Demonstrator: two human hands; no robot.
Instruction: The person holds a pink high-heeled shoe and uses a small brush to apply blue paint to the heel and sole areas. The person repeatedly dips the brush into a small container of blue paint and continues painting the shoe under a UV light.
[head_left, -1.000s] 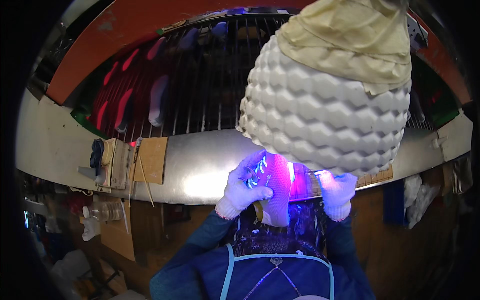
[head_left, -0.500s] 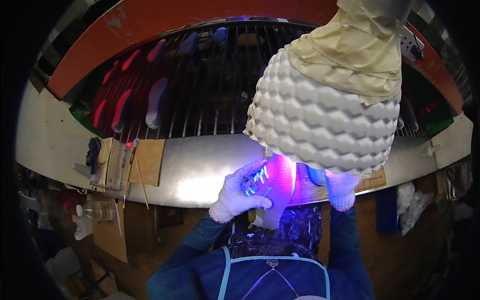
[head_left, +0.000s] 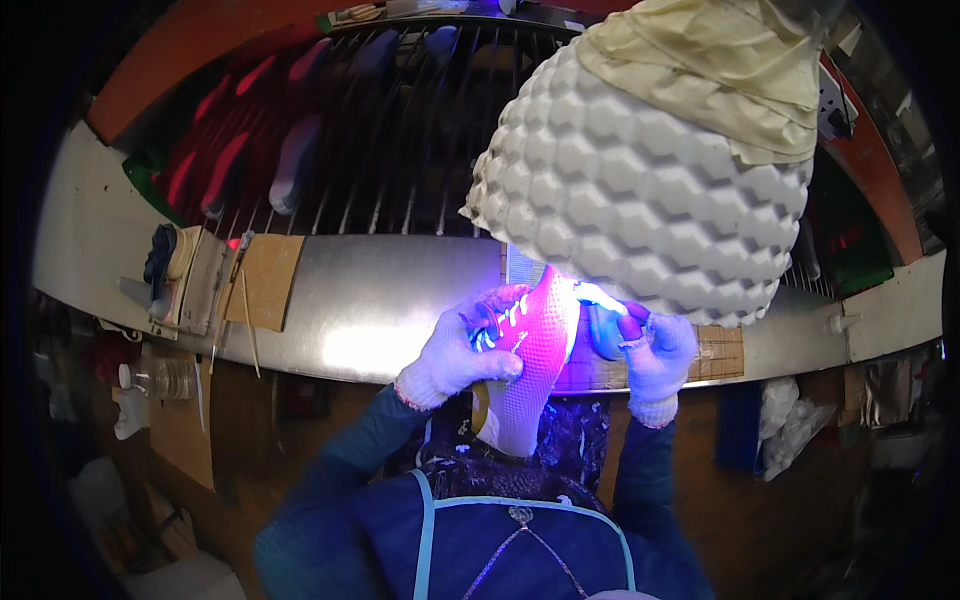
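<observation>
My gloved left hand [head_left: 452, 357] grips a mesh shoe [head_left: 540, 375] by its laced side, fingers over the laces and thumb below. Pink and violet light colours the shoe, which is tilted with one end toward my lap. To its right, my gloved right hand [head_left: 661, 362] pinches a slim brush-like tool [head_left: 600, 297]. The tool's glowing white end is at the shoe's right edge; whether it touches is hard to tell in the glare. Beside the right hand stands a rounded blue container [head_left: 604, 336], partly hidden.
A large white dimpled hood [head_left: 650, 180] hangs over the right hand. Beyond the metal ledge [head_left: 390, 290], shoe soles [head_left: 295, 165] lie on a rack of bars. Cardboard [head_left: 268, 280] and thin sticks [head_left: 249, 325] lie at left; a clear bottle [head_left: 165, 379] is below.
My right hand has come out from under the hood, bringing the tool to the shoe's edge. The left hand keeps its hold. The whole view has shifted slightly.
</observation>
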